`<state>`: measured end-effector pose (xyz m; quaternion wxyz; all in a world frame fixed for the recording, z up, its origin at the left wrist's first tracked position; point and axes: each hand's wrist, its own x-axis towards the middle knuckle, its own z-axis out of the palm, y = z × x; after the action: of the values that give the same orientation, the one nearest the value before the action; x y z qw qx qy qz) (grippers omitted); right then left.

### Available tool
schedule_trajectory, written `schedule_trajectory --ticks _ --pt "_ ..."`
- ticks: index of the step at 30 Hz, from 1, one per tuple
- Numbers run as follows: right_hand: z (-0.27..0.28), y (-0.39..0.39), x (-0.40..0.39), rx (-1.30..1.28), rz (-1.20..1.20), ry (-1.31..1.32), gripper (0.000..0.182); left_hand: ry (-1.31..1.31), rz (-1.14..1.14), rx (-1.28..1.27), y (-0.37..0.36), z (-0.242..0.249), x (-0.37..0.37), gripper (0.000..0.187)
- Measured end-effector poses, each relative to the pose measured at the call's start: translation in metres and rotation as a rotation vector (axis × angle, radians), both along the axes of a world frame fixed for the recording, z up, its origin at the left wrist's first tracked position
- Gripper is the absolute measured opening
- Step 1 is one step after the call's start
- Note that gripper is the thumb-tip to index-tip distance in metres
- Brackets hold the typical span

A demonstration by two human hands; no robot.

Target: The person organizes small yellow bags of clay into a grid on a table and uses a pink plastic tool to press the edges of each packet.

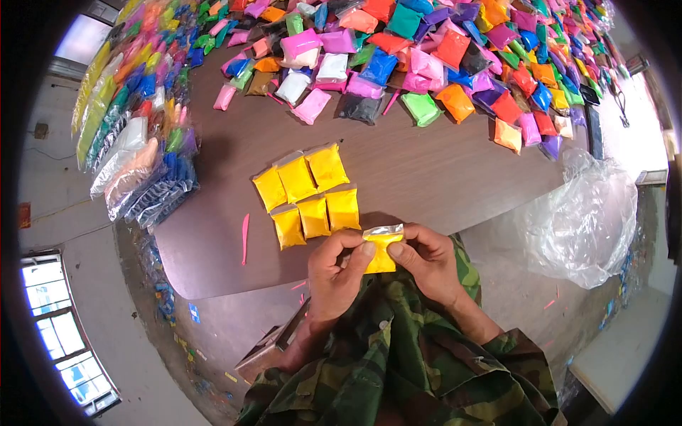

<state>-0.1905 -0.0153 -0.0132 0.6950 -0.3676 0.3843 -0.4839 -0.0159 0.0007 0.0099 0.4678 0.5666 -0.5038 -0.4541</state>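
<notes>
Between both hands, at the table's near edge, is a small clear packet of yellow clay [381, 257]. My left hand [335, 273] pinches its left upper side, and my right hand [428, 266] pinches the right upper side, thumbs on the front. The packet's silvery-clear top strip shows above the thumbs. Just beyond my hands, several similar yellow packets [312, 216] lie flat in two rows on the brown table [220, 170]. To their left rests a thin pink plastic stick [246, 240].
A large heap of many-coloured packets [426, 64] covers the far side of the table. Long clear bags of coloured packets [142, 142] are stacked at the left. A crumpled clear plastic bag [582, 220] hangs by the right edge. Below left is a box [266, 351].
</notes>
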Motion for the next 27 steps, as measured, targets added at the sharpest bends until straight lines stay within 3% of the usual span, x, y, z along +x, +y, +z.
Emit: schedule_trajectory --ticks 6,9,15,27 --pt "-0.003 0.000 -0.005 0.011 -0.070 0.004 0.017 0.117 -0.057 0.182 0.003 0.003 -0.005 0.018" --pt "-0.001 0.001 -0.002 0.020 -0.048 -0.029 0.020 0.035 -0.049 0.182 0.004 0.003 0.000 0.019" --pt "0.008 -0.001 -0.002 0.016 0.017 -0.047 0.029 -0.079 -0.006 -0.006 0.005 0.001 -0.001 0.018" --pt "-0.004 0.004 0.000 -0.038 -0.083 -0.040 0.024 0.230 -0.094 0.231 0.007 0.003 0.000 0.024"
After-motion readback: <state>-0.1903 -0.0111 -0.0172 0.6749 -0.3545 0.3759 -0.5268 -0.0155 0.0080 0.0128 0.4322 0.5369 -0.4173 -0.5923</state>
